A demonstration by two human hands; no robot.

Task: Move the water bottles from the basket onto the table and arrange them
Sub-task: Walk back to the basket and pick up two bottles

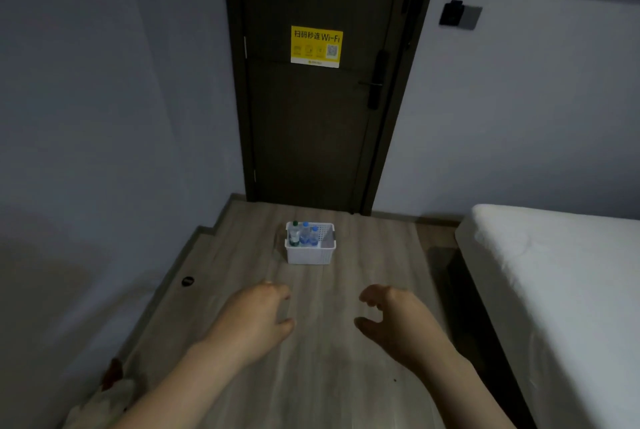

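A small white plastic basket [309,255] stands on the grey wood table [363,376] near its far end. Three water bottles stand upright in its left part: one with a green cap [294,233] and two with blue caps [305,234] [314,237]. The basket's right part holds nothing I can see. My left hand [254,319] and my right hand [393,318] hover over the table nearer to me than the basket, well apart from it. Both hands have curled, parted fingers and hold nothing.
A dark door [311,99] with a yellow Wi-Fi sticker [316,46] lies beyond the table. A white bed [561,290] runs along the right side. A round black cable hole [187,281] marks the table's left edge. A crumpled white and red thing [110,390] lies at lower left.
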